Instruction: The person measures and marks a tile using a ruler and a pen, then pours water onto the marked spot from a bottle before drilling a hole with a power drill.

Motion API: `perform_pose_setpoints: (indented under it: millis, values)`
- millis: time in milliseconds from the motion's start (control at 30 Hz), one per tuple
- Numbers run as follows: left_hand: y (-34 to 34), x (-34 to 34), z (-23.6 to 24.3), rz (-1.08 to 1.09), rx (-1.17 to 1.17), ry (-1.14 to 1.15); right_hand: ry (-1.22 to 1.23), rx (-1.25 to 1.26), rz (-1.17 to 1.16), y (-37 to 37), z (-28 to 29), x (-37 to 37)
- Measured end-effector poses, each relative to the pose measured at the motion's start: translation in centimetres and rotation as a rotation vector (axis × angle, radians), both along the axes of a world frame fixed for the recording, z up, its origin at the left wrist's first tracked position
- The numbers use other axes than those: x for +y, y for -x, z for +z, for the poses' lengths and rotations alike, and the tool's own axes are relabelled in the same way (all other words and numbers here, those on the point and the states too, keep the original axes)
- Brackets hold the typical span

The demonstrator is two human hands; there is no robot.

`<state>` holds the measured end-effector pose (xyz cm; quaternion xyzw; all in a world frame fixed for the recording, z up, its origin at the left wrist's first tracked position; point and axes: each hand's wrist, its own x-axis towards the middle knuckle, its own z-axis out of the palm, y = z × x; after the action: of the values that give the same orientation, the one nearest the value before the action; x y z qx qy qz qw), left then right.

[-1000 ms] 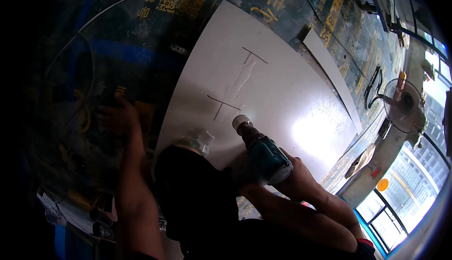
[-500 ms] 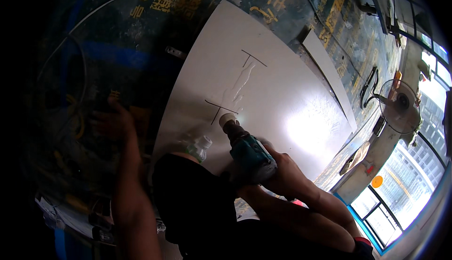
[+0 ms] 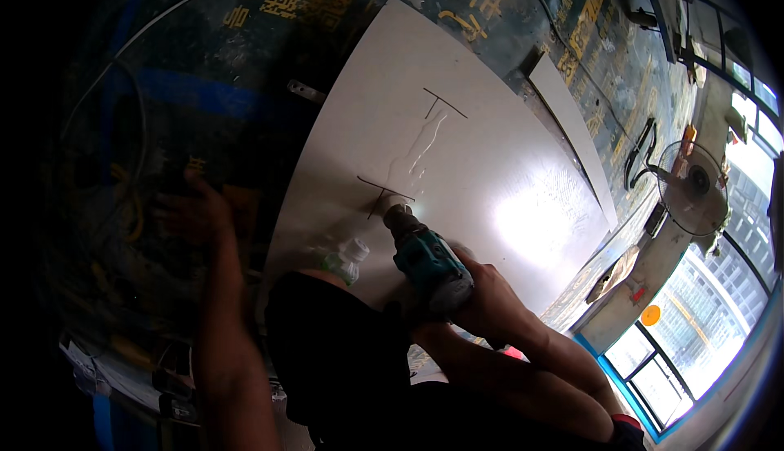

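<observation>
— So where did you have the drill (image 3: 429,259) at that point?

— My right hand (image 3: 482,296) was wrapped tight around its teal body, fingers closed on the grip, with the nose pressed against the white panel (image 3: 457,149) right at the lower of two dark T-shaped marks (image 3: 382,191). A small light glowed at the tip.

— And the other hand?

— My left hand (image 3: 192,214) lay off the sheet, fingers spread flat and holding nothing, on the dark printed covering (image 3: 212,59) just beside the panel's left edge.

— What worried you?

— Slipping, mostly. That surface looked glossy, with a hard glare on it, so the bit could have skated off the mark and scratched a line across the face. With my left hand not on the panel itself, the sheet might also have shifted or flexed under pressure.

— Anything nearby in the way?

— A clear plastic bottle (image 3: 347,257) sat near my knee, close to the drill; it was dim there, so I think it was upright. A jerk of the tool could have knocked it.
</observation>
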<state>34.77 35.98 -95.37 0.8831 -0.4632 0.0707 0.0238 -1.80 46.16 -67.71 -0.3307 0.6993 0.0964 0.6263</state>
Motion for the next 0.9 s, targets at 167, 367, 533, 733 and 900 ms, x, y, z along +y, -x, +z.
perform_pose_setpoints:
  millis: [167, 367, 533, 733, 900]
  values:
    - [0.0, -0.1, 0.2, -0.01, -0.009, -0.004, -0.028, -0.007, 0.047, 0.0, -0.2, -0.1]
    - [-0.1, -0.1, 0.4, 0.003, 0.055, 0.005, -0.03, 0.001, 0.068, -0.2, 0.1, -0.1]
    - [0.1, -0.2, 0.5, -0.004, 0.049, -0.002, -0.052, -0.008, 0.095, -0.2, 0.1, -0.2]
    - [0.2, 0.0, 0.3, -0.007, 0.02, 0.004, -0.069, 0.0, 0.108, 0.1, 0.2, -0.9]
    - [-0.3, 0.0, 0.2, 0.024, -0.017, -0.012, -0.039, -0.056, -0.038, 1.2, 1.0, -1.1]
